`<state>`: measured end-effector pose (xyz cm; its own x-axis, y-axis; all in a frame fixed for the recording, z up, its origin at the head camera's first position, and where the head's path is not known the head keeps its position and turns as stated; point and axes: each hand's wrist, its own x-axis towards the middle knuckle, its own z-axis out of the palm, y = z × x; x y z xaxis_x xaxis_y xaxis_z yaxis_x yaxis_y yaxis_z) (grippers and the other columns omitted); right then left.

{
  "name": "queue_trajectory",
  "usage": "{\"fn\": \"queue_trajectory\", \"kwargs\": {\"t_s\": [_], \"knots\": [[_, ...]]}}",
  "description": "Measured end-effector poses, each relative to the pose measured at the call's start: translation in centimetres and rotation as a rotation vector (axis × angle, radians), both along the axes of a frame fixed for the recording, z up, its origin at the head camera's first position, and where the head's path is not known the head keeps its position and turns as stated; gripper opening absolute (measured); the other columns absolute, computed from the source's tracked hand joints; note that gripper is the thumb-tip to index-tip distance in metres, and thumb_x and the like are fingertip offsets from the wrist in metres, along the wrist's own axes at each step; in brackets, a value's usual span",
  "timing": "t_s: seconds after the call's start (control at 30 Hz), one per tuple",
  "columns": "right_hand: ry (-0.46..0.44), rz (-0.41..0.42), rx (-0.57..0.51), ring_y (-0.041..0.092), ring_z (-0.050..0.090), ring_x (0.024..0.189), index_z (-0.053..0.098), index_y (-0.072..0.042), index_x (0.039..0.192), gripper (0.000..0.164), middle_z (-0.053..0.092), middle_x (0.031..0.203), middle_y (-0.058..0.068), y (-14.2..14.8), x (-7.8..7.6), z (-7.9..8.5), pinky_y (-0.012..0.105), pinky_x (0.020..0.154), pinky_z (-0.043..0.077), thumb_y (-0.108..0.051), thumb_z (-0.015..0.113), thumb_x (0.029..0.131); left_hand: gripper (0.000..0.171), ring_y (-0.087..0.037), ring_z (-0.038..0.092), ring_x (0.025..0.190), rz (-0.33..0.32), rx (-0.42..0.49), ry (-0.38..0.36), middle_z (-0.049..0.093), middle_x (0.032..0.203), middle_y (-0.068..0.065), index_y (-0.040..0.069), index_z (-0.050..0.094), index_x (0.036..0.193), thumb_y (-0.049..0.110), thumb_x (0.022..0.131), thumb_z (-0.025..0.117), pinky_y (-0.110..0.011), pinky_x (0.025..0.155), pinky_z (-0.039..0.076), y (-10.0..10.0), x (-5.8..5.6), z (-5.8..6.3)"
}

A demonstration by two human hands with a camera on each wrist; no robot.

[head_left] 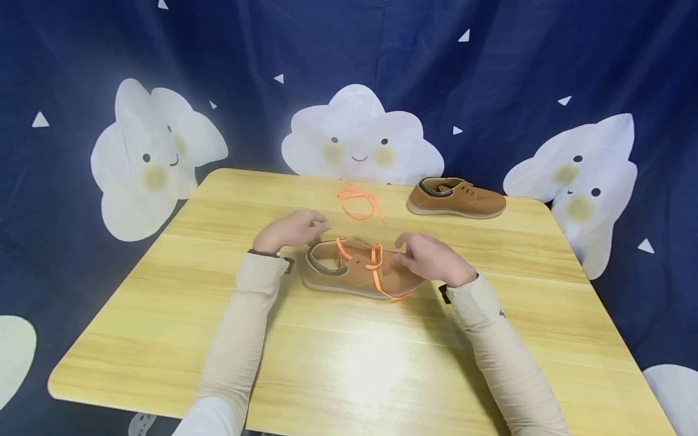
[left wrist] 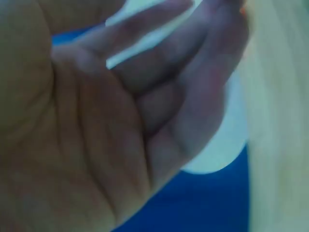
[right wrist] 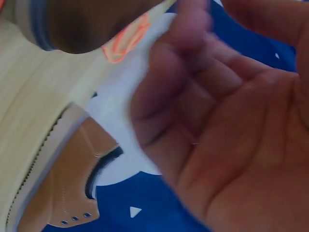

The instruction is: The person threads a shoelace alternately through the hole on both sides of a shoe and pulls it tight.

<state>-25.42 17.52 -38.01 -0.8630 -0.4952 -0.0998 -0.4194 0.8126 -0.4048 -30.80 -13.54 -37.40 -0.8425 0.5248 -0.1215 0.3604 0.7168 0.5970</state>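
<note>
Nearest lie two beige sleeves, the left sleeve (head_left: 248, 309) and right sleeve (head_left: 501, 339), reaching over the light wood-grain table (head_left: 316, 351). Between the hands, a tan low-cut shoe with a pale sole (head_left: 338, 280) sits upright near the middle of the table, its toe to the right. A flat orange lace (head_left: 374, 266) crosses its front, one length trailing down the near side by the sole. The left hand (head_left: 294, 230) is at the heel, fingers apart and loosely bent, its palm bare; the right hand (head_left: 433, 257) is at the toe, fingers loosely curved, gripping nothing. Whether either touches the shoe, I cannot tell. Farther back, a second orange lace (head_left: 376, 207) lies in a loose loop. At the far right stands a matching brown shoe (head_left: 463, 200), toe right. Behind the table hangs a dark blue cloth (head_left: 349, 42) printed with white smiling clouds (head_left: 357, 118).
</note>
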Motion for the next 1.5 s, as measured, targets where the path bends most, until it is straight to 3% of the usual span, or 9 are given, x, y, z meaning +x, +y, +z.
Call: {"fn": "queue_trajectory", "kwargs": {"t_s": [0.07,0.27,0.6,0.83,0.97,1.13,1.23,1.37,1.5], "knots": [[-0.048,0.004,0.016,0.012,0.053,0.063,0.066,0.003,0.125,0.034,0.061,0.074,0.001,0.3,-0.2,-0.4,0.028,0.064,0.046,-0.023,0.063,0.104,0.044,-0.02,0.067,0.091,-0.06,0.043,-0.08,0.071,0.097,-0.008,0.005,0.065,0.137,0.034,0.111,0.044,-0.044,0.1,0.051,0.0,-0.3,-0.6],[-0.147,0.074,0.007,0.01,0.036,0.053,0.059,-0.009,0.083,0.029,0.039,0.061,-0.006,0.7,-0.5,-1.0,0.025,0.054,0.032,-0.03,0.074,0.096,0.038,-0.017,0.064,0.116,-0.11,0.185,-0.191,0.074,0.12,0.0,0.017,0.075,0.123,0.042,0.108,0.049,-0.042,0.107,0.048,0.5,-1.0,-2.2],[-0.161,0.095,0.003,0.01,0.038,0.056,0.066,-0.01,0.09,0.025,0.039,0.063,-0.005,0.9,-0.7,-0.8,0.025,0.056,0.035,-0.025,0.085,0.086,0.044,-0.029,0.067,0.126,0.013,0.572,-0.365,0.069,0.135,-0.016,-0.002,0.062,0.138,0.029,0.109,0.052,-0.05,0.112,0.049,0.3,-2.3,-3.6],[-0.152,0.092,0.016,0.01,0.034,0.055,0.071,-0.008,0.101,0.028,0.034,0.062,-0.007,0.8,-0.6,-0.7,0.026,0.055,0.032,-0.026,0.085,0.085,0.044,-0.027,0.061,0.134,0.065,0.729,-0.31,0.063,0.145,-0.014,-0.001,0.06,0.141,0.028,0.108,0.054,-0.058,0.116,0.043,0.2,-2.7,-3.4],[-0.146,0.092,0.011,0.01,0.033,0.054,0.07,-0.008,0.098,0.027,0.032,0.061,-0.007,0.8,-0.5,-0.7,0.025,0.055,0.031,-0.026,0.085,0.085,0.042,-0.034,0.061,0.133,0.11,0.654,-0.273,0.065,0.142,-0.016,0.0,0.064,0.136,0.03,0.107,0.056,-0.056,0.114,0.046,0.2,-2.6,-3.4],[-0.154,0.086,0.015,0.011,0.038,0.057,0.07,-0.008,0.099,0.027,0.038,0.063,-0.006,0.7,-0.5,-0.8,0.026,0.056,0.034,-0.026,0.085,0.085,0.045,-0.027,0.071,0.109,0.082,0.323,-0.232,0.073,0.129,-0.014,0.003,0.071,0.127,0.04,0.107,0.053,-0.04,0.098,0.057,-0.2,-2.3,-4.0],[-0.131,0.071,0.033,0.013,0.045,0.063,0.069,-0.011,0.099,0.028,0.047,0.068,-0.004,0.5,-0.2,-0.5,0.027,0.061,0.038,-0.027,0.086,0.084,0.05,-0.017,0.064,0.085,0.024,0.182,-0.209,0.073,0.107,-0.011,0.004,0.072,0.125,0.044,0.108,0.048,-0.033,0.083,0.053,-0.5,-2.1,-4.0],[-0.032,0.084,0.032,0.011,0.049,0.065,0.067,-0.015,0.084,0.021,0.053,0.07,-0.006,-0.2,0.6,0.0,0.028,0.062,0.041,-0.027,0.085,0.085,0.055,-0.02,0.068,0.087,0.056,0.126,-0.137,0.073,0.101,-0.014,0.0,0.062,0.137,0.044,0.109,0.045,-0.043,0.094,0.054,-0.3,-1.6,-3.1],[0.048,0.147,0.069,0.007,0.043,0.056,0.057,-0.023,0.06,0.039,0.045,0.058,-0.012,-1.9,1.8,0.3,0.026,0.054,0.037,-0.033,0.082,0.088,0.05,-0.034,0.074,0.104,0.148,0.17,-0.043,0.075,0.117,-0.02,-0.001,0.058,0.14,0.038,0.109,0.049,-0.052,0.103,0.054,0.3,-1.1,-1.5]]}}
